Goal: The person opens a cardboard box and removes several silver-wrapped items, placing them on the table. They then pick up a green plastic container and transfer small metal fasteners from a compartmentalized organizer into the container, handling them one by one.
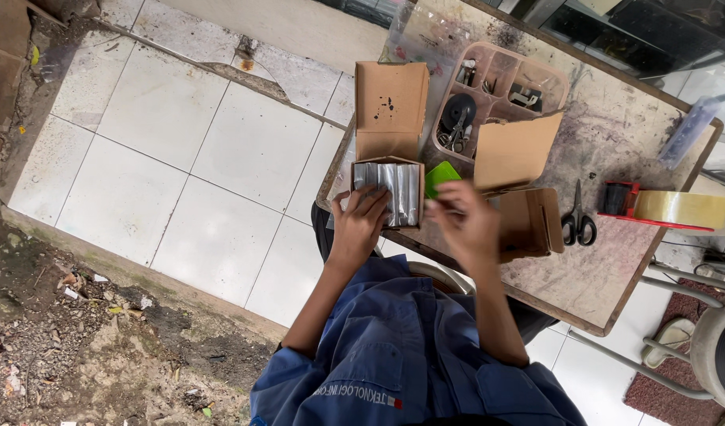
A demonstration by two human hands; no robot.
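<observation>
At the centre-right of the frame, the worn table (615,260) carries an open cardboard box (388,183) already full of silvery packets (only the lid is left up). The left hand (359,225) lies spread on its near edge. The right hand (466,221), just beside it, pinches something too small to tell, near a green piece (441,177).

Matt brown cardboard is seen on the open box (391,110), packed with glossy silvery foil-like packets (388,189) touched by the left hand (361,225). The desk (615,126) is worn, stained and rough; the parts tray (500,91) is dull pinkish plastic. The tape roll (682,209) is glossy, the scissors (578,214) metal with black plastic grips, the floor tiles (165,150) smooth white.
</observation>
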